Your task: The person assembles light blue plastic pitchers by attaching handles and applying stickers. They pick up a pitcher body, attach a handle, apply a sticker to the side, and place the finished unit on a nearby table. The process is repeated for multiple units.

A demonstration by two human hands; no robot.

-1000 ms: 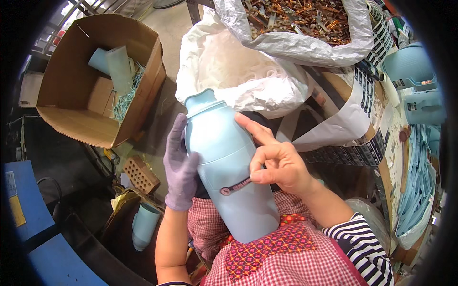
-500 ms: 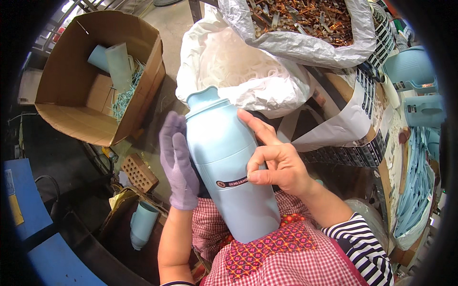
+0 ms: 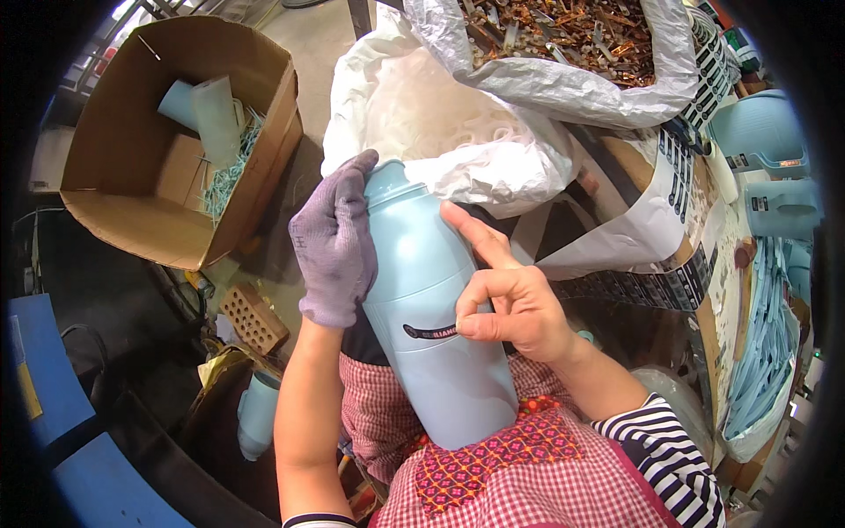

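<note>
Across my lap leans a light blue plastic jug (image 3: 440, 378), its body smooth and its narrower neck pointing away from me. My left hand (image 3: 337, 242), in a purple-grey glove, is closed at the upper left side of the jug, by the neck. A small dark label strip (image 3: 427, 332) shows on the front of the jug, curved at its left end. Its right end is hidden by my bare right hand (image 3: 519, 304), whose thumb and a curled finger pinch there. Another finger of that hand stretches up along the jug's right side.
A cardboard box (image 3: 97, 158) at left holds blue pieces and strips. White sacks (image 3: 528, 176) of rings and metal scraps stand ahead. Blue jugs (image 3: 761, 132) and a bag of blue strips (image 3: 761, 352) lie right. Lower left are a blue jug (image 3: 260, 414) and a perforated brick (image 3: 251, 319).
My gloved left hand has moved up and closed at the jug's neck; its fingers were straight along the side before. The label's left end looks raised and curved. My right hand stays put.
</note>
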